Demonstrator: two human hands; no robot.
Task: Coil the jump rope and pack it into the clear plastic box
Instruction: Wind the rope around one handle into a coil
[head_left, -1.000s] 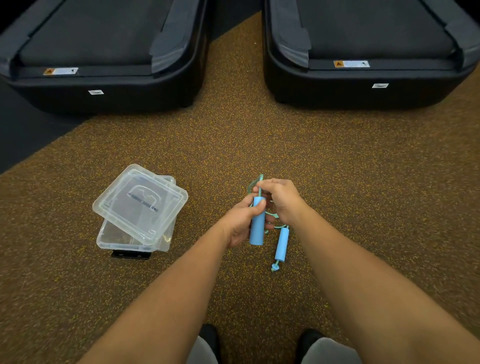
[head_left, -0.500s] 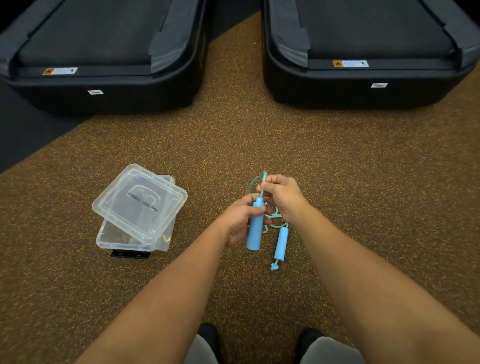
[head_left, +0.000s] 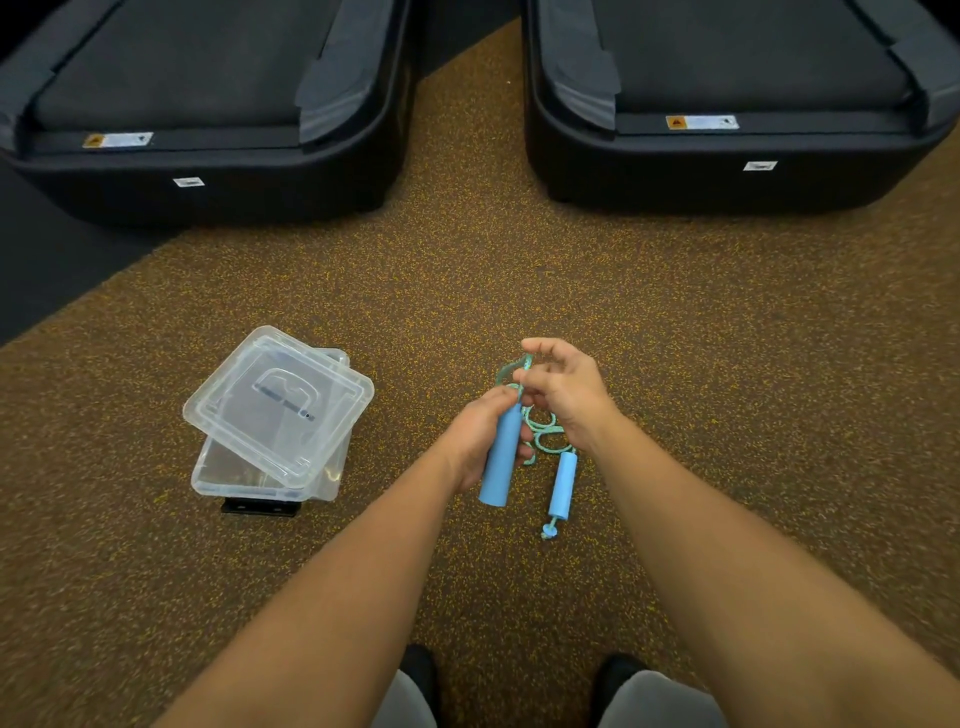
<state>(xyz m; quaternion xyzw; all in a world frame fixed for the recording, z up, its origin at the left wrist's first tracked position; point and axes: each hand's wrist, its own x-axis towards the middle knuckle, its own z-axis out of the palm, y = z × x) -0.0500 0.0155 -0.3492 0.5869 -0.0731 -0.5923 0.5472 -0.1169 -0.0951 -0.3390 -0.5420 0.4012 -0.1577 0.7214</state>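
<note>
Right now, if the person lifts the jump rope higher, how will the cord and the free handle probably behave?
The cord looks floppy: it hangs in loose loops, so they may slip apart. The free handle dangles below the right hand, so it will likely swing. The handle in the left hand looks stiff and probably light.

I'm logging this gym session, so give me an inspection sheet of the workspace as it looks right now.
Surface: brown speckled floor, dark strip at far left.
Job's things: jump rope partly coiled; one blue handle held, second handle hanging; clear plastic box on floor, lid resting askew on top.
Clutter: small black item under the box.
Grips: left hand shut on handle; right hand pinching the cord.
Cables: nothing seen.
Surroundings: two black treadmills ahead; shoes below.
</note>
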